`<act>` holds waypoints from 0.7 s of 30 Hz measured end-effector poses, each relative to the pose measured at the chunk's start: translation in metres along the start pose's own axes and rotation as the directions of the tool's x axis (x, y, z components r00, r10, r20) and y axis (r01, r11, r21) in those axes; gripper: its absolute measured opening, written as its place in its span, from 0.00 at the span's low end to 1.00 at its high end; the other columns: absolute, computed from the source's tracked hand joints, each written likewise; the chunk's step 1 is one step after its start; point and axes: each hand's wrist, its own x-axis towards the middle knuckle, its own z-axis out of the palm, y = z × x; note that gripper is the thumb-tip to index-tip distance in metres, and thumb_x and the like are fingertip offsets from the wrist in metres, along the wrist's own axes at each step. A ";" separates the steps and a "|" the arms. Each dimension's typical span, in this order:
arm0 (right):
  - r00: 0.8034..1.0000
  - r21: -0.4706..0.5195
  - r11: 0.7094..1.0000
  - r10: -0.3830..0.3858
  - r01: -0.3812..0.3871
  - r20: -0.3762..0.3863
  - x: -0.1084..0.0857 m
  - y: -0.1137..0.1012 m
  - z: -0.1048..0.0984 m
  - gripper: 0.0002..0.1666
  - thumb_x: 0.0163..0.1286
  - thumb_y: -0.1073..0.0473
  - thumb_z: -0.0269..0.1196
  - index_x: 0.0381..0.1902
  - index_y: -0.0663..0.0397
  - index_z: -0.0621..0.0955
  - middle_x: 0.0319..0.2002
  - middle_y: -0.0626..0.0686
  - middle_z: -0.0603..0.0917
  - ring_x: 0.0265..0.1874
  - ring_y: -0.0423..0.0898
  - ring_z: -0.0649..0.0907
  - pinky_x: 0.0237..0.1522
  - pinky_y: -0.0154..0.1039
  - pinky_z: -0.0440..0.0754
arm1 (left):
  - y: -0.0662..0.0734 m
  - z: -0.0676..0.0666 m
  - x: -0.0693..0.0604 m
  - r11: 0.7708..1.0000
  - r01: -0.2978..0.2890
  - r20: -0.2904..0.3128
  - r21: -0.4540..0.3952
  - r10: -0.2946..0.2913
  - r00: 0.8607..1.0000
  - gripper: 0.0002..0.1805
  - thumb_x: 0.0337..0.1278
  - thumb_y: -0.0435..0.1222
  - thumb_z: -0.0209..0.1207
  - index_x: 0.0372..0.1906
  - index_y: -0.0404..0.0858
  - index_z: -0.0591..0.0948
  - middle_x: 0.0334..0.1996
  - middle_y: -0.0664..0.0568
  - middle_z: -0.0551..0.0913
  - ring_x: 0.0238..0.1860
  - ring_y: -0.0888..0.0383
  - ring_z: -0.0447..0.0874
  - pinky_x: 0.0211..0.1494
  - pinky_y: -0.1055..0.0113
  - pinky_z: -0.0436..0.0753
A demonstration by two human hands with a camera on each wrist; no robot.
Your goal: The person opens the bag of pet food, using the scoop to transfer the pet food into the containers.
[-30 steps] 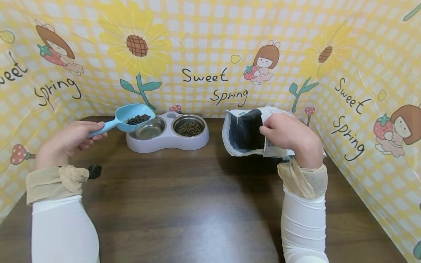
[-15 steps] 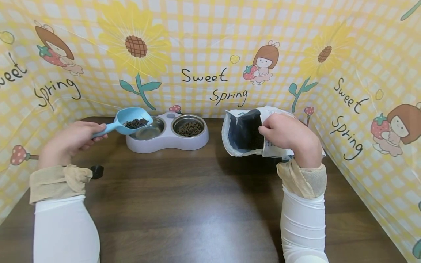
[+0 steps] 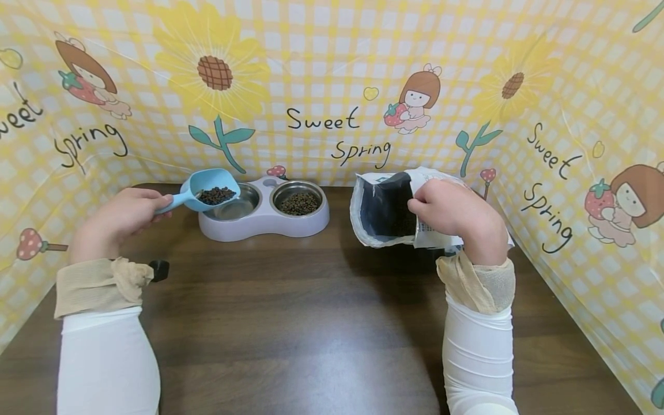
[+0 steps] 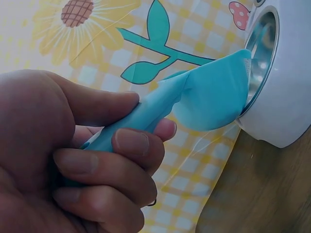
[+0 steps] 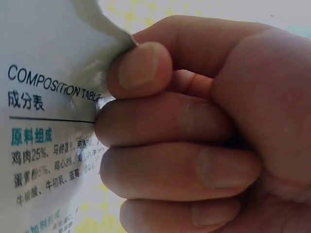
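My left hand (image 3: 116,222) grips the handle of a light blue scoop (image 3: 199,180), which holds dark brown kibble (image 3: 217,196). The scoop's front hangs over the left steel bowl (image 3: 244,206) of a pale double feeder (image 3: 264,225); in the left wrist view the fingers curl round the handle and the scoop (image 4: 214,97) is beside the bowl's rim. Brown kibble (image 3: 299,204) lies in the right bowl. My right hand (image 3: 459,213) pinches the edge of a white bag (image 3: 363,235), whose dark mouth faces left. In the right wrist view the bag (image 5: 48,107) shows printed text.
A brown wooden table (image 3: 290,323) lies beneath everything. Yellow checked cloth (image 3: 321,69) with flowers and figures stands behind and on both sides. A small black object (image 3: 159,270) shows beside the left wrist.
My left hand has moved slightly right, with the scoop shifting a little left and down relative to the feeder at first, then holding nearly still. The right hand and bag have stayed put.
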 end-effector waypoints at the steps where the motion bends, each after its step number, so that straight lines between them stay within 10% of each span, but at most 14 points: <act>1: 1.000 -0.001 1.000 0.000 0.000 -0.001 0.000 0.000 0.000 0.29 0.79 0.56 0.52 0.13 0.45 0.68 0.16 0.44 0.64 0.21 0.47 0.71 0.29 0.41 0.68 | 0.001 0.001 0.000 1.000 -0.003 -0.011 0.014 0.003 1.000 0.26 0.88 0.55 0.43 0.41 0.44 0.83 0.25 0.62 0.74 0.27 0.59 0.65 0.35 0.61 0.68; 21: 1.000 0.000 1.000 0.002 -0.002 0.008 0.000 0.000 0.002 0.29 0.80 0.56 0.53 0.13 0.45 0.67 0.17 0.44 0.63 0.21 0.47 0.70 0.30 0.41 0.68 | 0.011 0.006 -0.002 0.974 -0.050 -0.097 0.220 0.072 0.993 0.28 0.87 0.51 0.44 0.48 0.31 0.82 0.34 0.48 0.77 0.40 0.47 0.70 0.42 0.58 0.69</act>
